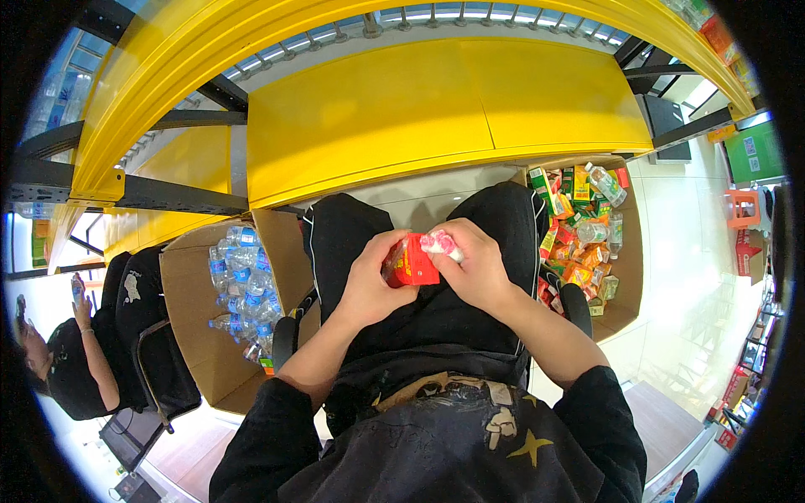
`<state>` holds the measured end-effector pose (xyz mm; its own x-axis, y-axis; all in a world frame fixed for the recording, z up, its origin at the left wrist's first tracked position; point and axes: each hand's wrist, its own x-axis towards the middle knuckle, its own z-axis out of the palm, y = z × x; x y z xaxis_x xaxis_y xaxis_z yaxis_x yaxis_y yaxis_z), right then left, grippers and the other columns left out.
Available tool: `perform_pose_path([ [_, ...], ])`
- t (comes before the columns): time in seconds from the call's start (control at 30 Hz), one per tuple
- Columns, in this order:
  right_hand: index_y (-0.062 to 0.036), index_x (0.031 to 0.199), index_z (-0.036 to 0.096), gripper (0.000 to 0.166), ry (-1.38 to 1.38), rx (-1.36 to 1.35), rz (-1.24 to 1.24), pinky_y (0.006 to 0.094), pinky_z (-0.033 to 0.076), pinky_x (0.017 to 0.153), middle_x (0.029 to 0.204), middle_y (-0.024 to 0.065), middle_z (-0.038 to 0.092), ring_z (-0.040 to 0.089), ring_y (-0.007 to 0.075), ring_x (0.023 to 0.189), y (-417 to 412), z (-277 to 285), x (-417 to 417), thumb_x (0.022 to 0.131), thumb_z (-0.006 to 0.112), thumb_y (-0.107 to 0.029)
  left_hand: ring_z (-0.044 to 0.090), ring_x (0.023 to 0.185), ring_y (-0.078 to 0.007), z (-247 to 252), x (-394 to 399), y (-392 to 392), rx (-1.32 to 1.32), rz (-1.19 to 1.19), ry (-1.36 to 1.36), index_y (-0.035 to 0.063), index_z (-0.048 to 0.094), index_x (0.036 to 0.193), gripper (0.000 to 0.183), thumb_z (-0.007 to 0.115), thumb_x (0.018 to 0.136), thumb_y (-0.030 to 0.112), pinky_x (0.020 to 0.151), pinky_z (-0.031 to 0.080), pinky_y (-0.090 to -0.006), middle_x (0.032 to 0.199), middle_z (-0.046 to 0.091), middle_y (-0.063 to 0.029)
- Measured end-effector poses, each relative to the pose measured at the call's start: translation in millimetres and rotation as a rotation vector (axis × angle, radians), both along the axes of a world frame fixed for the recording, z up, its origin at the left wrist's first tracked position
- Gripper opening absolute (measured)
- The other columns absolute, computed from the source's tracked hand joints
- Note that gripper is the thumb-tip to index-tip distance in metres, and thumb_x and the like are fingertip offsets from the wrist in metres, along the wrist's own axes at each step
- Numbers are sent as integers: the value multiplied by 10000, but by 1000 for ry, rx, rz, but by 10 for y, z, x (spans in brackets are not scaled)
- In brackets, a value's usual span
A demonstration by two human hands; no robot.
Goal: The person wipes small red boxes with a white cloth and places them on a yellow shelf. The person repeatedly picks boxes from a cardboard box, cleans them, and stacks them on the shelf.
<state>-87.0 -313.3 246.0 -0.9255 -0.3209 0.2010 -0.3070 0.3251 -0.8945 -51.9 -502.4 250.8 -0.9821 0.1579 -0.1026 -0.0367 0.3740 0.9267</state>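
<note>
Above my lap, my left hand (375, 280) is closed around a small red drink carton (412, 264) with yellow markings. A crumpled white and pink cloth or tissue (443, 245) sticks out from the fingers of my right hand (475, 267). It touches or nearly touches the carton's upper right edge; I cannot tell which. My right palm and the rest of the wad are hidden from above. Both hands are close together over my black trousers (377, 314).
On my left, a cardboard box (195, 339) holds several plastic bottles (248, 270). A second box (629, 264) at my right contains drink cartons (575, 251) and a few bottles. Ahead is a yellow shelf (440, 100) on black supports. Another person (82, 358) sits at far left.
</note>
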Motion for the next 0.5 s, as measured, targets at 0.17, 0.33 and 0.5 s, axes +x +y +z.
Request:
perform_pose_path([
  [0.17,-15,1001,592,249,15,-14,209,359,506,755,933,155,606,611,332,849,17,36,-10,766,668,-48,571,1082,-228,-60,-21,-72,-23,21,-3,32,503,1277,709,734,607,24,939,447,-317,1179,567,-115],
  [0.33,-21,999,605,252,39,-27,305,338,512,734,926,138,609,616,309,825,18,65,-18,759,680,-36,571,1115,-260,-64,-37,-81,-18,25,-25,18,514,1271,698,720,605,25,957,450,-334,1209,563,-141],
  [0.5,-8,991,607,253,65,25,164,346,514,733,924,147,613,619,317,824,29,4,-25,750,680,-37,567,1127,-280,-83,-1,-49,-3,-38,8,18,520,1268,692,714,604,27,966,447,-340,1221,563,-161],
])
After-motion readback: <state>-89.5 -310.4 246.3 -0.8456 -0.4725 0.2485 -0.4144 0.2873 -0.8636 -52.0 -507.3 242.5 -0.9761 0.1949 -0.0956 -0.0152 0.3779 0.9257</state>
